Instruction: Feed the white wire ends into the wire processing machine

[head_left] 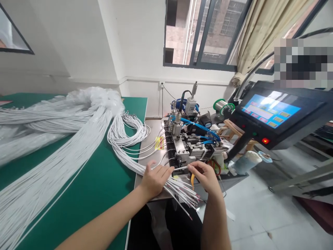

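A single white cable (181, 168) runs between my two hands at the front edge of the machine (182, 146). My left hand (155, 178) rests over the bundle of white cables (182, 191), its fingertips pressed on the single cable. My right hand (204, 173) pinches the other end of that cable between thumb and fingers. Below my hands the bundle's loose ends fan out, some with reddish tips. Several cables curve from the coil (130, 130) into the machine's left side.
Long white cables (70, 159) and clear plastic wrap (101, 99) cover much of the green table (104, 194). At the right stands a lit touchscreen (272, 109) on a post. A wire spool (222, 107) sits behind the machine.
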The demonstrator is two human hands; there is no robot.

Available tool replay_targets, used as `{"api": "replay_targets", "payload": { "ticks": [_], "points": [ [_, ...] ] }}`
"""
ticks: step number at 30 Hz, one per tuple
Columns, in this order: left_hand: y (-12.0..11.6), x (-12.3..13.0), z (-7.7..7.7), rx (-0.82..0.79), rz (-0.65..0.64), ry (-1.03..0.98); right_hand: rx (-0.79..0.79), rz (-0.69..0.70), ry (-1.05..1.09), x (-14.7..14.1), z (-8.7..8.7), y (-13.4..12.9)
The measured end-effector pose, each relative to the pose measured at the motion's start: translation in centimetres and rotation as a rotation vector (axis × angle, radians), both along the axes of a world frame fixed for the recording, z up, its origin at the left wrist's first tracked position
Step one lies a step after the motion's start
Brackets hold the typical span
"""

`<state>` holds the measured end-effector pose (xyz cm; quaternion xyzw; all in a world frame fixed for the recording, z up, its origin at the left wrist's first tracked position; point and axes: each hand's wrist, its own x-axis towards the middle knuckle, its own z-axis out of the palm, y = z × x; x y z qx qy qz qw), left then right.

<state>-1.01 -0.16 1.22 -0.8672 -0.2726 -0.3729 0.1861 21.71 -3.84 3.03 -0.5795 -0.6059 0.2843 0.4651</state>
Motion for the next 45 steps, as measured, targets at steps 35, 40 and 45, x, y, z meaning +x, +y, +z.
{"api": "replay_targets", "payload": {
  "ticks": [35, 40, 45],
  "points": [
    [0.2, 0.5, 0.0, -0.108, 0.064, 0.073, 0.066, -0.037, 0.061, -0.1, -3.2, 0.8],
    [0.3, 0.5, -0.4, -0.105, 0.1, 0.083, 0.14, -0.013, -0.141, -0.1, -3.2, 1.0],
    [0.2, 0.5, -0.7, -0.155, 0.141, 0.092, 0.083, 0.023, -0.025, -0.3, -4.1, 2.1]
  ]
}}
